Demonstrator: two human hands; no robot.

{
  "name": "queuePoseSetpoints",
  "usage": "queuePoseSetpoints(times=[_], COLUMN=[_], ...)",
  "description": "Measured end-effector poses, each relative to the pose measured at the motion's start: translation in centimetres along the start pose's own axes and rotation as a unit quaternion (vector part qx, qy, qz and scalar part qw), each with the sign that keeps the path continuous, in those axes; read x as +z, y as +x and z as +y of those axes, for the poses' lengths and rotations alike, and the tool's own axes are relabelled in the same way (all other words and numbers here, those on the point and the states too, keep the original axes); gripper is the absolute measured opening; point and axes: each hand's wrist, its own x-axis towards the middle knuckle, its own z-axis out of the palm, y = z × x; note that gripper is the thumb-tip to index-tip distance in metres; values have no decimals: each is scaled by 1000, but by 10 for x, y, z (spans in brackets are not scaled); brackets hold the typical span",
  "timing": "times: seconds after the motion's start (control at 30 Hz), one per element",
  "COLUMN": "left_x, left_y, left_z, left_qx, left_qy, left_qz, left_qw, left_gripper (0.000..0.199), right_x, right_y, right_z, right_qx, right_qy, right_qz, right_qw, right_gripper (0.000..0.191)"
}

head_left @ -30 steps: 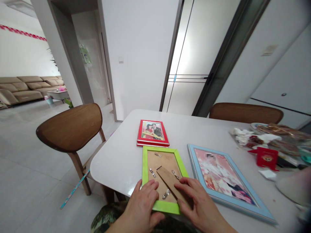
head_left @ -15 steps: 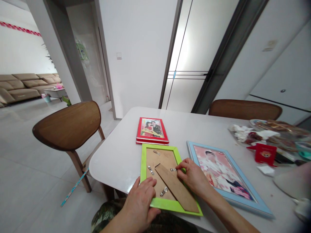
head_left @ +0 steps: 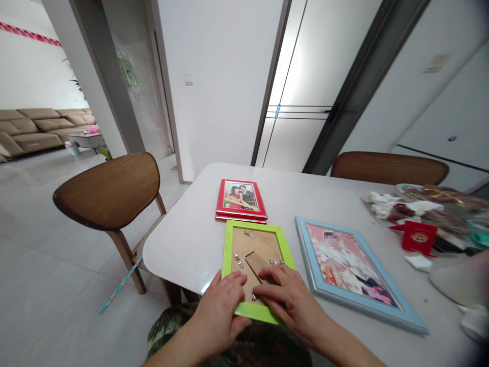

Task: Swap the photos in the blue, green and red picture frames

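Note:
A green picture frame (head_left: 228, 250) lies face down at the table's near edge, its brown backing board (head_left: 262, 237) and folded stand (head_left: 255, 261) showing. My left hand (head_left: 223, 303) grips the frame's lower left side, fingers over the rim and thumb near the bottom edge. With bent fingers, my right hand (head_left: 290, 298) works at the lower metal clip (head_left: 254, 297), most of which it covers, along with much of the stand. Three other clips show: an upper clip (head_left: 249, 234), a left clip (head_left: 239, 261) and a right clip (head_left: 276, 262), which lies across the board's edge.
Red picture frames (head_left: 241, 216) are stacked beyond the green one. A light blue framed photo (head_left: 305, 255) lies to the right. Farther right are a red card box (head_left: 419, 237), crumpled tissues (head_left: 382, 203) and plastic bags. A wooden chair (head_left: 110, 191) stands at the left.
My right hand has moved from the right clip down and left to the lower clip. The right clip now points outward over the frame's edge. My left hand keeps its grip.

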Motion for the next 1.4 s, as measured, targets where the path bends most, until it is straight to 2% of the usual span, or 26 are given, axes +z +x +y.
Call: queuePoseSetpoints(times=[0.17,0.27,0.37,0.47,0.6,0.87,0.93,1.1,1.23,1.4], left_x=[-3,-1,1,2,0,1,1,0,0,1], left_y=[-1,-2,-3,-3,-4,-3,-3,-4,-4,-2], left_z=[-1,-3,-5,-6,-4,-4,-4,-4,-4,0], left_qx=[3,5,12,9,6,8,7,4,-8,-28], left_qy=[-7,-16,-24,-28,-43,-62,-62,-57,-55,-45], left_qz=[-1,4,12,21,32,39,40,26,19,11], left_qw=[1000,1000,1000,999,999,997,997,998,998,999], left_gripper=[28,28,28,27,28,29,30,31,31,40], right_x=[-7,-7,1,14,29,33,31,25,28,37], right_y=[-1,2,21,48,70,66,69,93,109,115], right_z=[-13,-10,-5,0,1,-4,0,36,63,66], right_qx=[-40,-31,20,79,70,53,59,200,239,272], right_qy=[19,42,65,46,21,82,90,35,12,15], right_qz=[-23,-31,4,38,19,33,29,100,110,139], right_qw=[999,998,998,995,997,995,994,974,965,952], right_gripper=[29,28,24,22,18,16,15,15,15,10])
